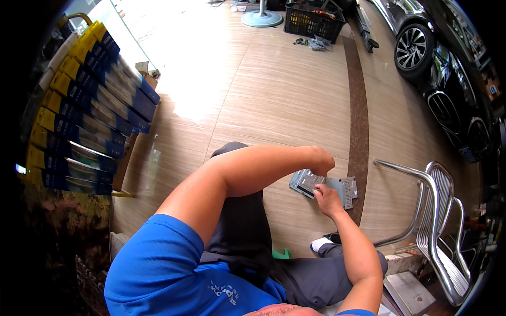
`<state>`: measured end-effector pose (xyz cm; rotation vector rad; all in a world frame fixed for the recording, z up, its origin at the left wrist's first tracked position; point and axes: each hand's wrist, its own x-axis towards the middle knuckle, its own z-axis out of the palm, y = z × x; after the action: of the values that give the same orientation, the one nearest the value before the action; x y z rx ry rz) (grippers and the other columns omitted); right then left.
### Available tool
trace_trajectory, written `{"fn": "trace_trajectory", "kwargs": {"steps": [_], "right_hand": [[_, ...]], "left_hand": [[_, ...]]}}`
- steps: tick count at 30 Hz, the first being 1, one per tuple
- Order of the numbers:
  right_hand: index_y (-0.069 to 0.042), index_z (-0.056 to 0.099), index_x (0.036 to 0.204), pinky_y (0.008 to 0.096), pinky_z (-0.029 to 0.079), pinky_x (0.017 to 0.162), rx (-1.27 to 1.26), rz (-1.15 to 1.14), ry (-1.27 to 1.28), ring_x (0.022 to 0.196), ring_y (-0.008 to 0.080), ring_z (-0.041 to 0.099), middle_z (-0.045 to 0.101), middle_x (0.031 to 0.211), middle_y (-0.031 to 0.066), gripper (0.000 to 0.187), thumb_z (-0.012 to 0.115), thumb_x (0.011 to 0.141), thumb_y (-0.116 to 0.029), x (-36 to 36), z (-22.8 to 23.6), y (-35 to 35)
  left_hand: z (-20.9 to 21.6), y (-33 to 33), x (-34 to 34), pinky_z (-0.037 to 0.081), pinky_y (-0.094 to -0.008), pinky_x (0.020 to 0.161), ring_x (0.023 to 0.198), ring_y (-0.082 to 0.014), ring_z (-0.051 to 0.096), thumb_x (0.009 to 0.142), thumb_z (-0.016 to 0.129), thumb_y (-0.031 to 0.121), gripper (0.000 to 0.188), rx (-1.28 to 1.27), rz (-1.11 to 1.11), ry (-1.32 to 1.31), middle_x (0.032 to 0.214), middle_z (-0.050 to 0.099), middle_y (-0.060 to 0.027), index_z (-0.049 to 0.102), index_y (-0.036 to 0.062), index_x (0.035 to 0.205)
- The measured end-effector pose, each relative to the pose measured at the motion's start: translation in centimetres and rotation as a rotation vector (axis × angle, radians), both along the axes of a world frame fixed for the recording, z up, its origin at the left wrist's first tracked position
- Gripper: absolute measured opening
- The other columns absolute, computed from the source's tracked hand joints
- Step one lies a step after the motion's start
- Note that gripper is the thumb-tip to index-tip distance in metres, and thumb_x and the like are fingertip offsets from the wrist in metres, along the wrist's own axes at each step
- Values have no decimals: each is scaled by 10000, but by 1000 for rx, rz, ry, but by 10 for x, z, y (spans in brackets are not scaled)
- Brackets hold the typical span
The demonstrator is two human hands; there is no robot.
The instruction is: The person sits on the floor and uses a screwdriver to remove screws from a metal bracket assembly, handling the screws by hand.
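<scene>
Just above the floor, in front of my right knee, is a flat grey metal unit (311, 183) with a printed label. A thin grey plate (342, 189) with rows of slots along its right edge extends from it; I cannot tell whether the two are joined. My left hand (319, 160) reaches across from the left and is curled over the unit's upper edge, its fingertips hidden. Below it, my right hand (328, 200) pinches thumb and fingers together by the middle of the unit. Whatever sits in either grip is too small or covered.
At right stands a chrome slatted bench (435, 210), with a thick book (410, 293) below it. Blue-and-yellow packages (79, 116) hang on a rack at left. A black crate (313, 21), a round stand base (262, 19) and a dark car (448, 95) stand farther off.
</scene>
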<state>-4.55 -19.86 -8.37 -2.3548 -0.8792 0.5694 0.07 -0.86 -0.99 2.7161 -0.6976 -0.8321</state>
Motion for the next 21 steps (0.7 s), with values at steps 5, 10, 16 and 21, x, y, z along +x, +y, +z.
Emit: {"fn": "trace_trajectory", "kwargs": {"steps": [5, 10, 16, 21], "right_hand": [[-11, 648, 978, 457, 506, 796, -76, -51, 6, 922, 411, 636, 670, 935, 232, 226, 600, 903, -218, 1, 4, 2], [-23, 641, 1001, 460, 503, 801, -28, 10, -75, 915, 405, 633, 665, 957, 230, 210, 606, 889, -198, 4, -3, -4], [-57, 641, 1054, 455, 500, 804, 6, 57, -101, 931, 393, 625, 662, 973, 209, 198, 573, 900, -162, 6, -12, -7], [-82, 644, 1034, 470, 506, 795, -21, 65, -83, 900, 399, 632, 665, 931, 210, 180, 570, 898, -172, 5, -10, -4]], "left_hand": [[1, 1, -1, 506, -450, 888, 1092, -335, 620, 867, 654, 357, 394, 4, 3, 8, 1137, 663, -156, 647, 87, 1154], [1, 0, -1, 502, -445, 898, 1095, -329, 619, 867, 654, 355, 391, 2, 6, 0, 1139, 664, -151, 648, 89, 1153], [4, -1, -2, 502, -445, 895, 1087, -324, 624, 866, 653, 349, 383, 1, 12, 17, 1123, 672, -143, 650, 89, 1147], [2, -1, -1, 502, -444, 890, 1084, -322, 625, 865, 654, 348, 386, 5, -6, 8, 1123, 672, -140, 646, 93, 1154]]}}
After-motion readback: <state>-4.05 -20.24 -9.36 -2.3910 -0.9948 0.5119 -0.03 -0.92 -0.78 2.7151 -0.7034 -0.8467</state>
